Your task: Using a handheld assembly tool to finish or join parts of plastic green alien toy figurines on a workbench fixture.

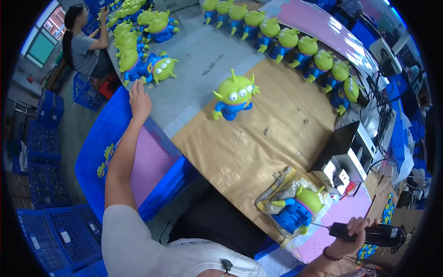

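Note:
My right hand [348, 237] is wrapped round a black electric screwdriver [383, 234]. Its thin bit points left, at the lower side of a green-headed, blue-bodied alien figure [290, 216] lying on a plastic-wrapped pad [272, 191]. Whether the bit touches the figure I cannot tell. At the far left of the table, my left hand [140, 101] is stretched out with its fingers extended. Its fingertips are close to a three-eyed alien figure [159, 68] that leans over at the end of a row; contact is unclear. Another alien figure [234, 96] stands upright mid-table.
Along the back right runs a curved row of alien figures [287, 39]. More figures [128, 44] crowd the far left. A blue bin [99, 134] stands below my left arm. A black-and-white device [348, 157] with cables is at the right. A person [85, 44] sits at far left.

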Tool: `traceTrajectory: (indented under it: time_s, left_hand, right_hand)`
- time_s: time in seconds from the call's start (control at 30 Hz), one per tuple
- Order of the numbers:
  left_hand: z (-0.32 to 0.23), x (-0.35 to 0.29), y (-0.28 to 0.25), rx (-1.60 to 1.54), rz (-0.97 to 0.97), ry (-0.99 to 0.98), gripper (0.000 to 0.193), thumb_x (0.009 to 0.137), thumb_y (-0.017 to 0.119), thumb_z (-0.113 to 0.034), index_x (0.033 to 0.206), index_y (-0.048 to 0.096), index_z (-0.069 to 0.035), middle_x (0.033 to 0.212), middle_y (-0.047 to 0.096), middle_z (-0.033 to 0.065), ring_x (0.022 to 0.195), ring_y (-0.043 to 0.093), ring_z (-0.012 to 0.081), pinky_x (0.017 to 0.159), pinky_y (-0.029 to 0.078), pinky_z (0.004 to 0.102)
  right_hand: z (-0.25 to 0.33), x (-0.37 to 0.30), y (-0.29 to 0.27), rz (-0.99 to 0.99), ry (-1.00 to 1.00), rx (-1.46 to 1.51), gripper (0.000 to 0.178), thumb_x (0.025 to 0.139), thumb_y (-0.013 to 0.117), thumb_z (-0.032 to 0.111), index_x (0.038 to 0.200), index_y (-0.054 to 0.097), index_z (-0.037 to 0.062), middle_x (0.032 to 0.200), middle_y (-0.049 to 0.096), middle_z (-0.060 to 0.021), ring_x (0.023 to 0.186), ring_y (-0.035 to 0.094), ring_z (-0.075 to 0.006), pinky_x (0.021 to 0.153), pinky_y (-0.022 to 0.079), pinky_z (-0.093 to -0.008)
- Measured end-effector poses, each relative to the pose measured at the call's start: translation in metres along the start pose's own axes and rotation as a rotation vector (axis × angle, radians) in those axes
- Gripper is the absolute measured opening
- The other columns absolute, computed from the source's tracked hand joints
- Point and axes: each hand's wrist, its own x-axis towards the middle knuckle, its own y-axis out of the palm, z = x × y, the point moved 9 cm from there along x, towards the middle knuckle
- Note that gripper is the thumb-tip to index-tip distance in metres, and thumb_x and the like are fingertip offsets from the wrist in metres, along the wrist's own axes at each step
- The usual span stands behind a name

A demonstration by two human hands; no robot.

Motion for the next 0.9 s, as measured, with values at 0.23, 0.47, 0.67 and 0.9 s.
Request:
traceTrajectory:
  time_s: [0.23,0.47,0.67,0.9]
  left_hand:
    - [0.016,0.067,0.081,0.155,0.117,-0.008,0.027,0.087,0.065,-0.022,0.102,0.053,-0.003,0.107,0.054,0.0167,0.107,0.050,0.0387,0.084,0.046,0.0515]
    - [0.060,0.161,0.138,-0.245,-0.139,-0.262,0.037,0.096,0.052,-0.033,0.097,0.053,0.004,0.091,0.060,0.0278,0.090,0.057,0.0456,0.080,0.043,0.0526]
    - [0.088,0.188,0.190,-0.329,0.157,-0.354,0.039,0.098,0.046,-0.034,0.104,0.054,0.004,0.104,0.062,0.0312,0.097,0.058,0.0481,0.084,0.044,0.0529]
    - [0.033,0.167,0.110,-0.145,-0.139,-0.182,0.072,0.085,0.066,-0.028,0.138,0.034,0.009,0.134,0.044,0.0337,0.126,0.042,0.0461,0.105,0.034,0.0483]
  right_hand:
    - [0.012,0.020,-0.029,-0.157,0.050,-0.068,0.046,0.092,0.050,0.004,0.136,0.034,0.0011,0.079,0.039,-0.0017,0.064,0.038,-0.0078,0.064,0.039,-0.0234]
    - [-0.003,0.041,-0.041,-0.291,0.123,-0.159,0.046,0.094,0.050,0.006,0.137,0.033,0.0012,0.077,0.038,-0.0012,0.065,0.041,-0.0086,0.065,0.043,-0.0253]
    - [-0.006,0.035,-0.034,-0.264,0.112,-0.259,0.050,0.094,0.051,0.006,0.139,0.030,0.0008,0.075,0.037,-0.0009,0.064,0.041,-0.0089,0.064,0.042,-0.0258]
    - [-0.008,0.018,0.001,-0.267,0.084,-0.352,0.054,0.087,0.054,0.001,0.136,0.032,0.0015,0.073,0.040,-0.0014,0.061,0.041,-0.0096,0.062,0.040,-0.0255]
